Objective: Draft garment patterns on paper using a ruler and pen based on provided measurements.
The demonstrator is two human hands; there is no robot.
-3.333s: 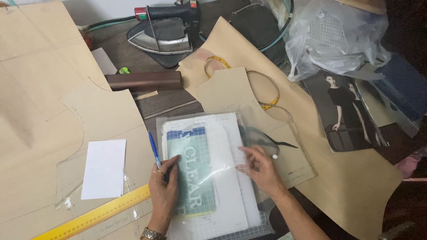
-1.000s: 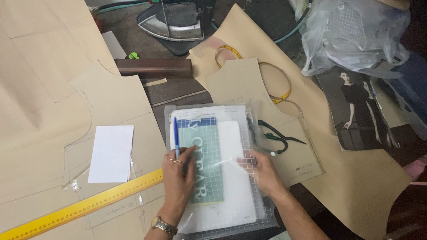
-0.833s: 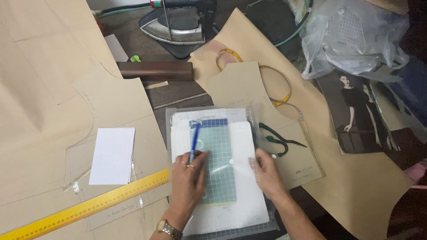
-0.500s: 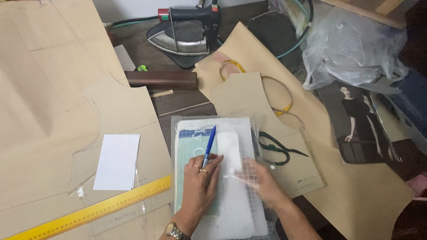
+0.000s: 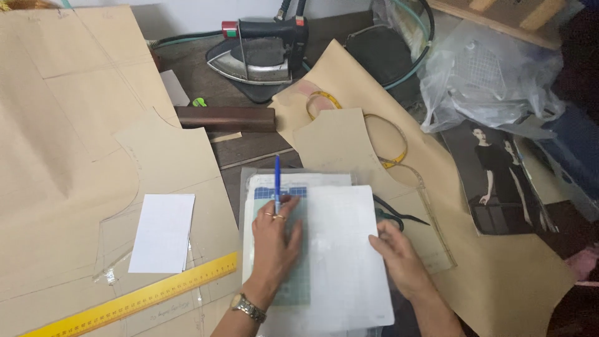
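Left hand (image 5: 276,240) flat, palm down on a green gridded sheet (image 5: 293,249), with a blue pen (image 5: 277,184) pinched between the fingers and pointing away. Right hand (image 5: 399,259) gripping the right edge of a white translucent sheet (image 5: 343,249), thumb on top, fingers under; sheet overlapping the green one, both on a grey mat (image 5: 246,193) at the near middle of the table.

Just right of the sheets, black scissors (image 5: 399,215), partly hidden under the white sheet's edge. Beyond, tan paper pattern pieces (image 5: 337,140) with a yellow tape measure (image 5: 393,146) looped across. To the left, a white card (image 5: 163,232) and a yellow ruler (image 5: 137,302) on more tan paper. Farther back, a dark wooden block (image 5: 224,118) and a grey iron (image 5: 259,53) with black handle. Far right, a crumpled clear plastic bag (image 5: 486,78) and a black-and-white fashion photograph (image 5: 505,178). Dark wood table (image 5: 249,146) underneath, white wall behind.
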